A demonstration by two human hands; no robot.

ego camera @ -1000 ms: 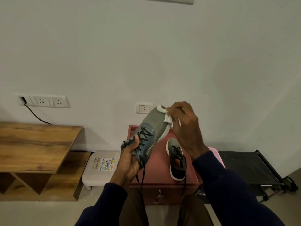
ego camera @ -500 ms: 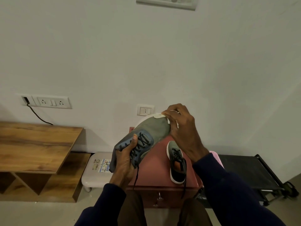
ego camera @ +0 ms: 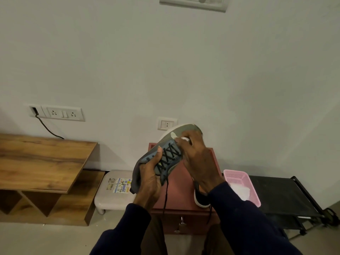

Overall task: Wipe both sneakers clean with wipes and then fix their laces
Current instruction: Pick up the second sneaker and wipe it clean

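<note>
Wiping step: the left hand (ego camera: 150, 179) grips the grey-and-blue laced sneaker (ego camera: 170, 159), and the right hand (ego camera: 199, 159) pinches a white wipe (ego camera: 184, 138) against its upper. The next move probably calls for turning it to reach unwiped sides.

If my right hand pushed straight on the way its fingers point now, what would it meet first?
The grey upper of the held sneaker: the right hand pinches a white wipe, fingers aimed into the shoe, seemingly touching, though depth is unclear.

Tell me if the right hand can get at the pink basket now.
Probably yes: the pink basket sits open-topped beside the right forearm, nothing over it. But the right hand is pinching a wipe against the held sneaker.
</note>
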